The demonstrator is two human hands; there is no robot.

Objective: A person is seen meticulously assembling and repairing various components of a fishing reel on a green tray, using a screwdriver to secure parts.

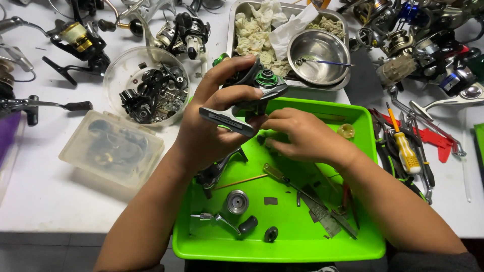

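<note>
The left hand (204,133) holds a fishing reel body (247,95) above the green tray (282,252). The fingers are closed around the grey foot and stem of the reel, so the green-ringed top faces up and away from the person. It seems held this way to keep the side of the reel open to the other hand. The right hand (302,138) is just beside the reel, on its right and a little nearer. Its fingers are curled narrow and touch the lower part of the reel; whether they pinch a small part cannot be seen.

Under the hands, loose parts lie in the tray: a silver spool (236,201), a handle with a dark knob (232,223), and a screwdriver (302,194). The tray probably keeps small pieces from rolling off the counter (45,201).

Farther away there is a metal pan with crumpled paper (252,30) and a steel bowl (318,56). To the left stands a clear round bowl of dark parts (148,90), and nearer a clear plastic box (112,148). On the right lie hand tools, among them a yellow-handled screwdriver (405,148).
</note>
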